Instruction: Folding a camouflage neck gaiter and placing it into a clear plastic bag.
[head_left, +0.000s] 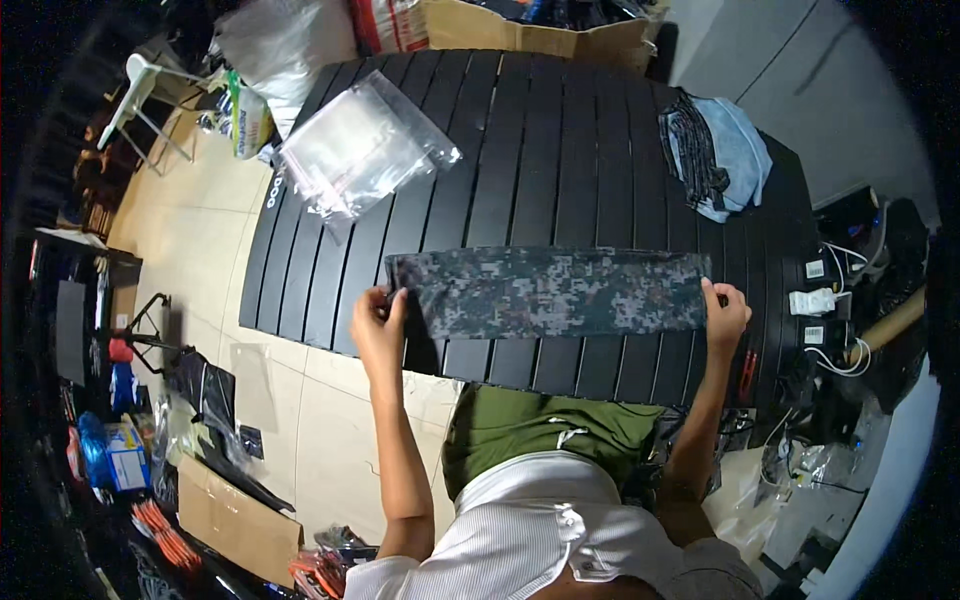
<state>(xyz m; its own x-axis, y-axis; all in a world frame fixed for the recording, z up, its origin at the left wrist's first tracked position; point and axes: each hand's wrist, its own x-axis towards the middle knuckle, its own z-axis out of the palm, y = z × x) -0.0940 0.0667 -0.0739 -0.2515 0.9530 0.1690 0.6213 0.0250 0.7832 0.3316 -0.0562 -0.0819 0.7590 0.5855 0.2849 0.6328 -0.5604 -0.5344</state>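
Observation:
A long strip of dark camouflage fabric with a grey pixel pattern is stretched sideways across the near part of the black slatted table. My left hand pinches its left end between thumb and fingers. At the opposite end, my right hand has the right edge in a pinch. The strip looks flat and fairly taut between the two hands. I cannot tell whether its middle touches the slats.
Clear plastic bags lie stacked at the table's far left. Folded light blue and dark fabric sits at the far right. A red tool rests near the right front edge. Cardboard boxes stand beyond the table; cables and white plugs are on the right.

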